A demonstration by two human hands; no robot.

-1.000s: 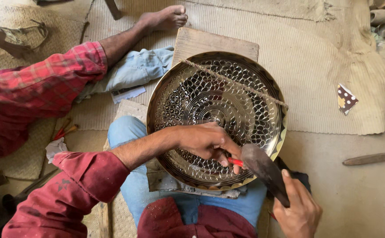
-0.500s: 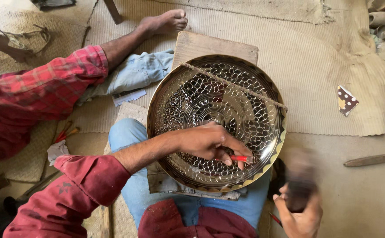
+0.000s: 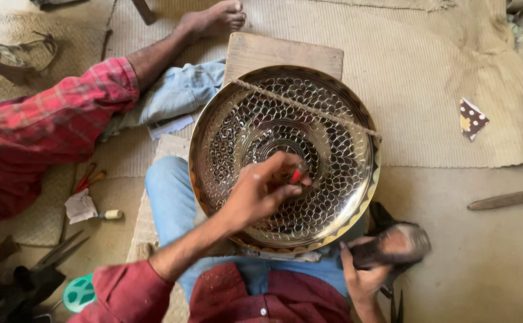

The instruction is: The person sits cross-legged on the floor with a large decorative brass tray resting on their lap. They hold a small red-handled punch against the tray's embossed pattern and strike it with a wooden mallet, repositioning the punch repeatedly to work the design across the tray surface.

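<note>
At the far left, shears (image 3: 46, 263) and small red-handled tools (image 3: 88, 179) lay on the floor mat (image 3: 441, 78). The left hand (image 3: 261, 194) rested inside the engraved brass tray (image 3: 282, 158), fingers (image 3: 285, 192) pinched on a small red-tipped punch (image 3: 296, 175) set against the patterned surface. The tray sat across the person's lap on a wooden board (image 3: 279, 52), a rope (image 3: 309, 107) stretched over it. The right hand (image 3: 366, 272) was clenched around a hammer (image 3: 396, 245), raised beside the rim and blurred. It seemed a chasing step was in hand; the next blow called for a steady punch. The hammer's head and the punch's tip were hard to make out.
</note>
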